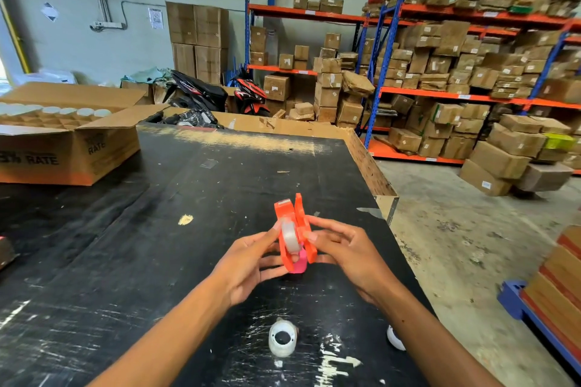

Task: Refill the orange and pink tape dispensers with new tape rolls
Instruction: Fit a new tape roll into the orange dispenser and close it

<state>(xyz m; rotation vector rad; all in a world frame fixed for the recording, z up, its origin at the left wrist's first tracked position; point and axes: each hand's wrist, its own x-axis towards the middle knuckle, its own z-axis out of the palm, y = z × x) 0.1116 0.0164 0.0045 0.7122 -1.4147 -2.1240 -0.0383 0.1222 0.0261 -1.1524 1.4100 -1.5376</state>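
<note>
An orange tape dispenser point(290, 217) is held above the black table point(157, 245), split open into two halves. A clear tape roll point(290, 235) sits between the halves. My left hand point(251, 264) grips the left half with fingertips on the roll. My right hand point(339, 248) pinches the right half. Just below the orange one, a pink dispenser point(298, 264) peeks out, mostly hidden. A second clear tape roll point(282, 338) lies flat on the table near me.
An open cardboard box point(69, 148) with dividers and white-capped items stands at the table's far left. A white object point(395, 339) sits by the right table edge, half hidden by my forearm. Shelves of boxes and parked scooters fill the background.
</note>
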